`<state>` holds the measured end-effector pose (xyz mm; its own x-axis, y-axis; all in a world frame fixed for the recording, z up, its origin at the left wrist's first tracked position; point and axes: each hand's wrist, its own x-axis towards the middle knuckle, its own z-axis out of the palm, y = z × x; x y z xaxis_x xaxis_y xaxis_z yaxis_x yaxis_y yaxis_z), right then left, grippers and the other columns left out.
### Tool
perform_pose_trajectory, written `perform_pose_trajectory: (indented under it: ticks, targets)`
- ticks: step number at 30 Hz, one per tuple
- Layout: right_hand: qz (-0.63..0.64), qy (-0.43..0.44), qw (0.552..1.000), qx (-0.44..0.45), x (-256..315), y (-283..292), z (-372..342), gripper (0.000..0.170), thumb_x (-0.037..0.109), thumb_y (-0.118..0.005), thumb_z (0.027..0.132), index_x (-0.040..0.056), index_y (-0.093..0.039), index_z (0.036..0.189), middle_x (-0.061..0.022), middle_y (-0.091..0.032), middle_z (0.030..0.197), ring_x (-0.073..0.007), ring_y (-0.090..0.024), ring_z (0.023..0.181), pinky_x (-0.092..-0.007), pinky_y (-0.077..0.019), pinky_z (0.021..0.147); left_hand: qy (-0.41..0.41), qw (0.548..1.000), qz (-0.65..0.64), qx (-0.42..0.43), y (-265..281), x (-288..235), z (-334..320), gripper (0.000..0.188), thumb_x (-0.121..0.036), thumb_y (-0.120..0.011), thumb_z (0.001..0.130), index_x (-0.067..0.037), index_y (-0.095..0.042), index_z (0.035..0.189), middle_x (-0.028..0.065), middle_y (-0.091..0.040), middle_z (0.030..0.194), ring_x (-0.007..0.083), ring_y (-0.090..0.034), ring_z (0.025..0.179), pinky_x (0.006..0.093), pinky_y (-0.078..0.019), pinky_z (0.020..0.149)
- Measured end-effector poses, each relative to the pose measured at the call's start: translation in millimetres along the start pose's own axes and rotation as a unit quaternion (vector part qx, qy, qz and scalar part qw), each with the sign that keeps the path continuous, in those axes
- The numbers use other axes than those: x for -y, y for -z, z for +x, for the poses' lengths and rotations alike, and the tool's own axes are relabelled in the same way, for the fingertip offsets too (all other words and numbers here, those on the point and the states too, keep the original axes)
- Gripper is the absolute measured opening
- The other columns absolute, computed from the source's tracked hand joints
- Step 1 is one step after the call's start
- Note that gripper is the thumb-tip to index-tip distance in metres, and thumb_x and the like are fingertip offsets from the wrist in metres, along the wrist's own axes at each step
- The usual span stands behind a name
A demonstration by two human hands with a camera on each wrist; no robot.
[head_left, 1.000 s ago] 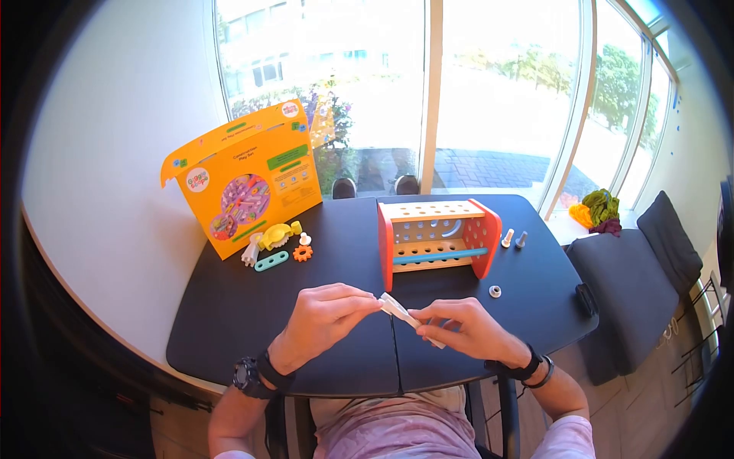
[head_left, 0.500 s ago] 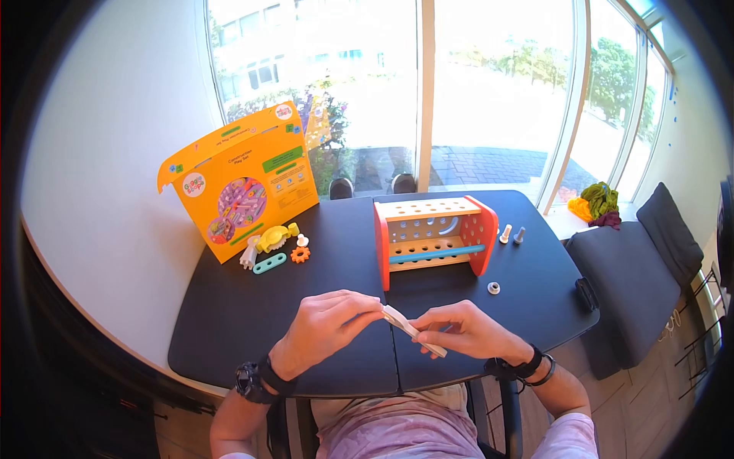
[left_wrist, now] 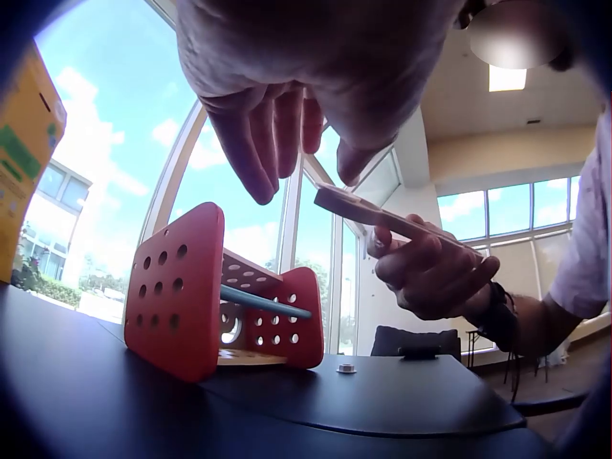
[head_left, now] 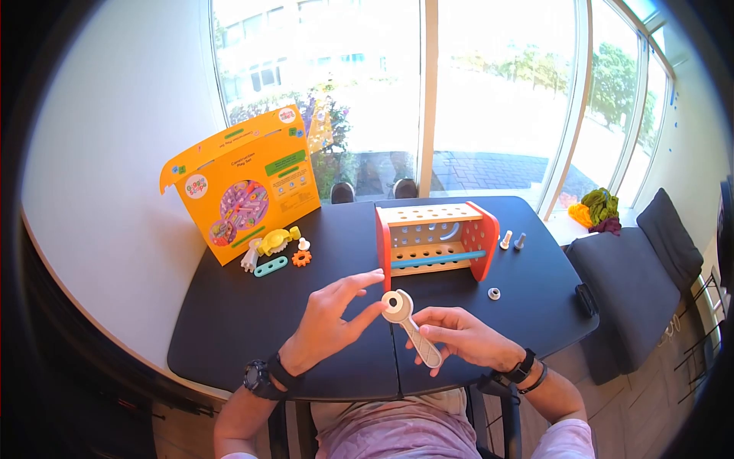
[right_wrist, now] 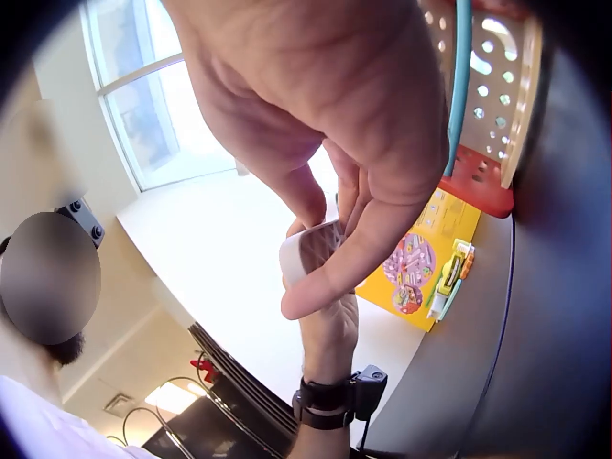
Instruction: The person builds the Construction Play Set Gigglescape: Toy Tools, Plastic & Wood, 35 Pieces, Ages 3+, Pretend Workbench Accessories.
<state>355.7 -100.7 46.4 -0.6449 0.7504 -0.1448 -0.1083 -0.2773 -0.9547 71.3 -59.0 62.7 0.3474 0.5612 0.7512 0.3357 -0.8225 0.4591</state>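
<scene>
My right hand (head_left: 470, 340) grips the handle of a pale toy wrench (head_left: 422, 342) between thumb and fingers, above the table's near edge. A white ring with a dark hole shows in the wrench's round head, which points up and left. My left hand (head_left: 329, 314) is beside that head, thumb tip right at its edge and index finger extended apart from it. From the left wrist view, the left fingers hang spread over the tip of the wrench (left_wrist: 382, 218). In the right wrist view, the right fingers (right_wrist: 359, 253) wrap the handle end and hide the wrench's far part.
A red-sided toy workbench (head_left: 484, 237) with a blue rod stands beyond the hands. To its right are two toy bolts (head_left: 506, 237) and a small white nut (head_left: 494, 293). An orange box (head_left: 252, 183) stands at left behind a teal strip (head_left: 271, 266) and an orange gear (head_left: 301, 256).
The wrench has turned from edge-on to show its flat face and round head. My left fingers, earlier together at its tip, have spread apart.
</scene>
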Motion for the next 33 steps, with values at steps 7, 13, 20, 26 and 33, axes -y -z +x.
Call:
perform_pose_trajectory:
  ticks: [7,13,20,26,33]
  targets:
    - [-0.004,0.043,0.996,-0.074,2,13,5,0.046,0.025,-0.063,0.117,0.0015,-0.056,0.155,-0.0137,-0.072,0.129,-0.0224,-0.078,0.107,-0.04,-0.0717,0.084,0.08,0.992,0.063,-0.071,32,38,10,0.024,-0.004,-0.078,0.101,-0.002,-0.075,0.124,0.0114,-0.082,0.118,0.0208,-0.082,0.101,0.0321,-0.0659,0.079]
    - [-0.038,0.085,0.985,-0.147,16,27,32,0.047,0.025,-0.066,0.115,-0.0004,-0.058,0.153,-0.012,-0.072,0.126,-0.0211,-0.077,0.104,-0.037,-0.0711,0.082,0.233,0.964,0.034,-0.121,68,123,17,0.024,-0.007,-0.077,0.101,-0.001,-0.073,0.124,0.0114,-0.081,0.118,0.0196,-0.081,0.097,0.0301,-0.0647,0.076]
    - [-0.114,0.085,0.975,-0.169,34,41,89,0.042,0.031,-0.073,0.111,-0.0015,-0.07,0.138,-0.0087,-0.077,0.111,-0.015,-0.076,0.094,-0.0303,-0.0683,0.076,0.311,0.943,0.044,-0.115,73,204,-2,0.026,-0.009,-0.079,0.098,0.002,-0.074,0.121,0.0145,-0.082,0.114,0.0188,-0.081,0.091,0.0316,-0.0635,0.082]
    - [-0.15,0.05,0.97,-0.187,43,61,116,0.041,0.03,-0.074,0.11,-0.0055,-0.073,0.13,-0.0083,-0.076,0.11,-0.012,-0.074,0.088,-0.0277,-0.0672,0.074,0.318,0.94,0.112,-0.058,73,255,-17,0.031,-0.012,-0.08,0.099,0.002,-0.073,0.126,0.0124,-0.079,0.115,0.0129,-0.076,0.078,0.0282,-0.0614,0.058]
    - [-0.144,0.023,0.972,-0.183,54,72,133,0.041,0.026,-0.074,0.108,-0.0111,-0.073,0.124,-0.0076,-0.074,0.096,-0.0118,-0.07,0.063,-0.0245,-0.0601,0.058,0.33,0.921,0.205,-0.031,65,258,-6,0.034,-0.016,-0.082,0.094,-0.001,-0.076,0.124,0.015,-0.079,0.118,0.0248,-0.078,0.094,0.0381,-0.0616,0.085]
